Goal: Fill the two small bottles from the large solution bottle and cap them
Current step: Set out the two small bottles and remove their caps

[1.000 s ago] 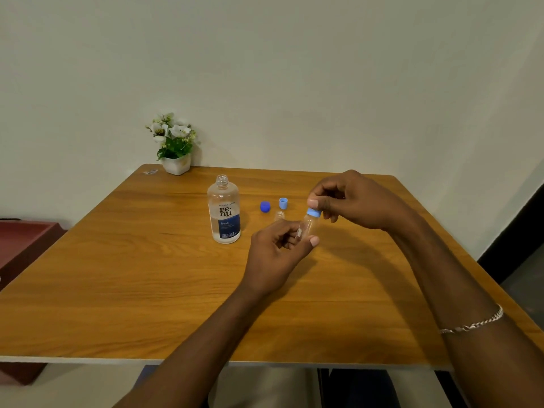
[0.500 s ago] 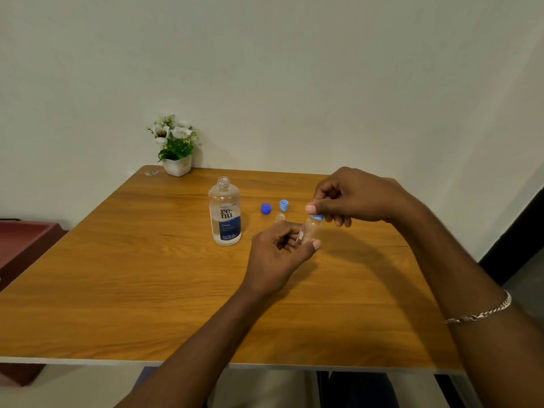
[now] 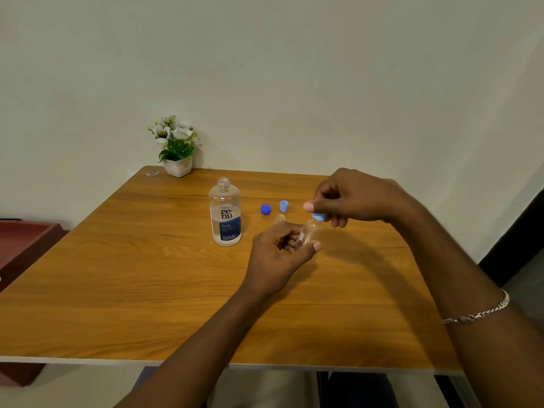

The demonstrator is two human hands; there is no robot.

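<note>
Clasping small bottle point(image 3: 310, 232) low in left hand point(image 3: 276, 254), right hand point(image 3: 359, 198) pinching its pale-blue cap point(image 3: 319, 217), apparently seated.

a plain home or small office room, by its look: a bare off-white painted wall point(image 3: 294, 69), a wood-grain laminate tabletop point(image 3: 117, 275) pushed against it, and a small white pot of artificial white flowers point(image 3: 176, 148) at its far edge.

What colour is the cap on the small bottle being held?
Light blue. The head view shows the cap atop the small bottle.
</note>
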